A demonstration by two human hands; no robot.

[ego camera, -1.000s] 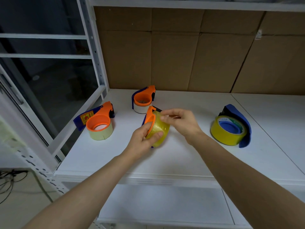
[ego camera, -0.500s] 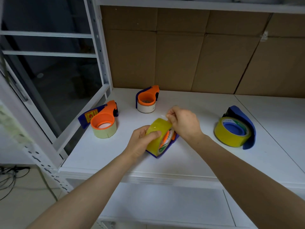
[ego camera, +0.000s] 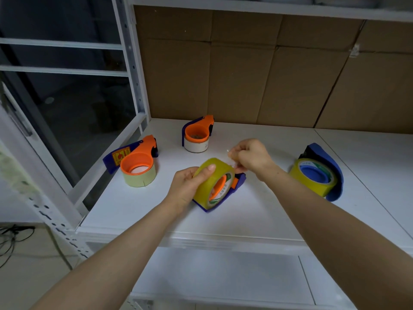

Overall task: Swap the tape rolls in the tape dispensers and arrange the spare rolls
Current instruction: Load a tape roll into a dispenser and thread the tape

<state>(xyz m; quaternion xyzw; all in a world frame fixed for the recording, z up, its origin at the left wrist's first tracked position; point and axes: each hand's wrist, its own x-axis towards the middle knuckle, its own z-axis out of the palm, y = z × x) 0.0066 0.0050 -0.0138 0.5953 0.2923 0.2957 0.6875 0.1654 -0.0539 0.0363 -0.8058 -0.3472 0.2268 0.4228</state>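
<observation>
Tape roll, the yellow one, sits in a blue-and-orange dispenser, tipped on edge at the middle of the shelf. Left hand is wrapped round the roll, thumb on top. Right hand pinches the clear tape end just beside it. Left dispenser, back dispenser and blue dispenser sit well apart.

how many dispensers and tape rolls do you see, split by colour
orange-and-blue dispensers: 3
all-blue dispenser: 1
yellow tape rolls: 2
pale roll: 1
white roll: 1
total: 8
</observation>
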